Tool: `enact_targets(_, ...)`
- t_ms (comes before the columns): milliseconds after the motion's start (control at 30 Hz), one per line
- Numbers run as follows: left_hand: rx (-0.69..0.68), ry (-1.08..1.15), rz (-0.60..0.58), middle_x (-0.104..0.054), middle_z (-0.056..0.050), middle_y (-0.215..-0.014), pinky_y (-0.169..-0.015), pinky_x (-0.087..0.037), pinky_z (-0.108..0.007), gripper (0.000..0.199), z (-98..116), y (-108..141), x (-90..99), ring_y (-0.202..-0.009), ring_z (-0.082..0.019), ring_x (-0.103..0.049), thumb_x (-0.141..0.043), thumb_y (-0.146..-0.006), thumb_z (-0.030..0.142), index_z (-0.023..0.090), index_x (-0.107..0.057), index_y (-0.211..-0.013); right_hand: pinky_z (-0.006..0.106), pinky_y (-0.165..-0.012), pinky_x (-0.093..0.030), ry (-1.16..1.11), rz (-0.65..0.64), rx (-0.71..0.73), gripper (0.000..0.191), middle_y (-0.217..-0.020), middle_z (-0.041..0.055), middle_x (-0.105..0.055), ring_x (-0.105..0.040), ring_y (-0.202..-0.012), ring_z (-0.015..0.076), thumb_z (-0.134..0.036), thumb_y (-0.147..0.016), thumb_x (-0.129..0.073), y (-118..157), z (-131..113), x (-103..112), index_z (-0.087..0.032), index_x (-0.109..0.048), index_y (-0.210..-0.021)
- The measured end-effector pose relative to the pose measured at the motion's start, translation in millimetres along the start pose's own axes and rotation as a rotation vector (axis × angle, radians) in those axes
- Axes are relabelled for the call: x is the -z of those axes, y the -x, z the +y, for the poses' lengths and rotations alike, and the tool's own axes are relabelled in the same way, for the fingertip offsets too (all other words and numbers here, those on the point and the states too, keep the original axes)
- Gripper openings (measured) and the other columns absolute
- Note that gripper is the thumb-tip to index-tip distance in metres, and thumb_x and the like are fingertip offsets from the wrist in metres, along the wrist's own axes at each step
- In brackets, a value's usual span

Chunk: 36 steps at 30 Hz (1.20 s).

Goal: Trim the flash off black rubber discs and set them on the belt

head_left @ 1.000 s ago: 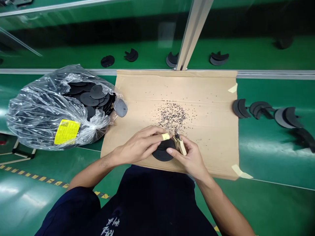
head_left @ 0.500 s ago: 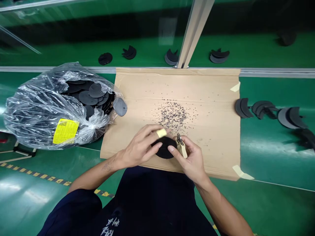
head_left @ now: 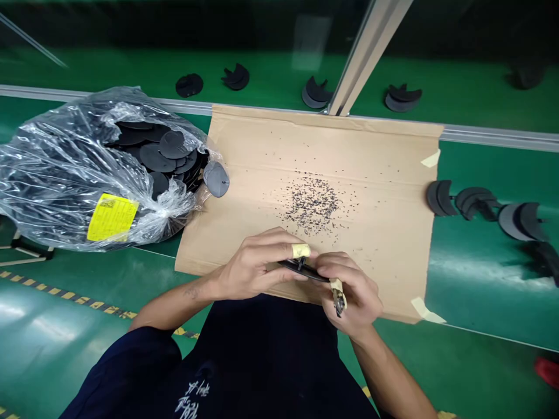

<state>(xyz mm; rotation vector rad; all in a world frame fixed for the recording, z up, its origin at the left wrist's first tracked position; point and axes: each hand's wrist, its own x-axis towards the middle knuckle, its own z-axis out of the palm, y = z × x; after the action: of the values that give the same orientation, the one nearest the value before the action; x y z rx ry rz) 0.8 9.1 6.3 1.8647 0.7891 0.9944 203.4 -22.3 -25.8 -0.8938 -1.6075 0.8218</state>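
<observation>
A black disc, seen nearly edge-on with a small black stub on its face, is held between both hands above the cardboard's front edge. My left hand pinches its left end; yellow tape wraps one fingertip. My right hand grips the disc's right end and also holds a small cutter-like tool with yellowish wrapping, its metal tip pointing toward my body. Many tiny black bits lie scattered on the cardboard sheet beyond my hands.
A clear plastic bag of black discs with a yellow label lies at the left. One grey disc rests at its mouth. Curved black parts line the green table at the right; more sit behind the metal rail.
The disc has turned from face-up to nearly edge-on. The tool in my right hand has swung from pointing away to pointing toward my body. The view has shifted slightly.
</observation>
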Motion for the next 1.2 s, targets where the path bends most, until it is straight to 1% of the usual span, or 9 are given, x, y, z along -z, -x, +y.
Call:
enact_targets(233,-0.09,-0.019,0.069,-0.078,-0.009,-0.104,-0.082,-0.059,-0.032,0.034,-4.1,1.8,-4.4,-0.096,-0.017,-0.071,-0.07,-0.09,0.013,0.019,-0.07,-0.123,0.04,-0.067,-0.059,0.045,-0.016,0.061,0.026,-0.094,0.0078,-0.074,-0.071,-0.083,0.0234,-0.012,-0.087,-0.064,0.2,3.3,1.9,-0.025,-0.064,-0.11)
enact_targets(400,-0.135,0.0,0.151,-0.079,-0.009,-0.098,-0.078,-0.061,-0.03,0.032,-4.2,0.9,-10.8,-0.09,-0.017,-0.072,-0.072,-0.088,0.01,0.018,-0.072,-0.119,0.038,-0.067,-0.06,0.024,-0.016,0.117,0.028,-0.095,0.0091,-0.073,-0.071,-0.084,0.0227,-0.007,-0.086,-0.064,-2.0,5.6,4.3,-0.022,-0.065,-0.11)
enact_targets(500,-0.158,-0.02,0.171,-0.079,-0.009,-0.099,-0.079,-0.061,-0.03,0.03,-4.1,0.8,-13.5,-0.091,-0.017,-0.072,-0.069,-0.09,0.01,0.018,-0.072,-0.119,0.038,-0.066,-0.059,0.005,-0.022,0.121,0.029,-0.094,0.0085,-0.073,-0.071,-0.084,0.0228,-0.006,-0.085,-0.063,-2.1,5.1,5.0,-0.022,-0.065,-0.11)
enact_targets(600,-0.134,-0.003,0.156,-0.078,-0.011,-0.099,-0.079,-0.06,-0.029,0.025,-4.4,0.8,-14.5,-0.091,-0.017,-0.072,-0.071,-0.09,0.012,0.014,-0.073,-0.115,0.037,-0.066,-0.059,-0.014,-0.011,0.085,0.03,-0.093,0.0077,-0.072,-0.071,-0.082,0.0217,-0.005,-0.085,-0.063,-1.1,3.7,4.0,-0.023,-0.065,-0.109)
enact_targets(700,-0.114,0.008,0.178,-0.078,-0.009,-0.093,-0.075,-0.059,-0.027,0.023,-4.8,1.0,-15.1,-0.084,-0.016,-0.071,-0.076,-0.086,0.015,0.014,-0.075,-0.109,0.036,-0.067,-0.059,-0.043,-0.004,0.047,0.032,-0.094,0.0076,-0.072,-0.07,-0.082,0.0209,-0.002,-0.084,-0.063,-0.2,2.3,2.9,-0.023,-0.065,-0.109)
enact_targets(867,-0.114,-0.017,0.17,-0.079,-0.01,-0.098,-0.078,-0.059,-0.03,0.025,-5.1,1.6,-17.4,-0.09,-0.017,-0.072,-0.07,-0.091,0.017,0.017,-0.073,-0.116,0.035,-0.067,-0.059,-0.04,-0.025,-0.005,0.03,-0.092,0.0069,-0.072,-0.07,-0.081,0.021,-0.004,-0.083,-0.064,0.0,1.4,4.5,-0.023,-0.065,-0.105)
enact_targets(1000,-0.12,-0.016,0.201,-0.079,-0.009,-0.093,-0.076,-0.058,-0.029,0.024,-5.3,2.6,-19.3,-0.085,-0.016,-0.072,-0.074,-0.089,0.017,0.017,-0.074,-0.113,0.035,-0.065,-0.058,-0.055,-0.03,-0.05,0.026,-0.09,0.0063,-0.072,-0.07,-0.08,0.0209,-0.006,-0.085,-0.064,0.0,0.6,6.0,-0.024,-0.066,-0.103)
enact_targets(1133,-0.11,-0.028,0.188,-0.079,-0.01,-0.095,-0.077,-0.058,-0.031,0.026,-4.2,3.0,-19.7,-0.088,-0.017,-0.072,-0.069,-0.093,0.02,0.018,-0.073,-0.118,0.034,-0.065,-0.057,-0.051,-0.025,-0.082,0.025,-0.09,0.0056,-0.072,-0.069,-0.077,0.0202,-0.007,-0.084,-0.065,1.0,-0.7,6.1,-0.024,-0.066,-0.101)
enact_targets(1200,-0.097,-0.015,0.193,-0.079,-0.009,-0.093,-0.076,-0.058,-0.03,0.025,-3.4,3.1,-20.0,-0.085,-0.017,-0.072,-0.069,-0.093,0.021,0.018,-0.073,-0.117,0.033,-0.064,-0.057,-0.054,-0.03,-0.095,0.026,-0.089,0.0049,-0.072,-0.069,-0.077,0.0196,-0.005,-0.083,-0.066,1.6,-1.2,6.0,-0.024,-0.066,-0.101)
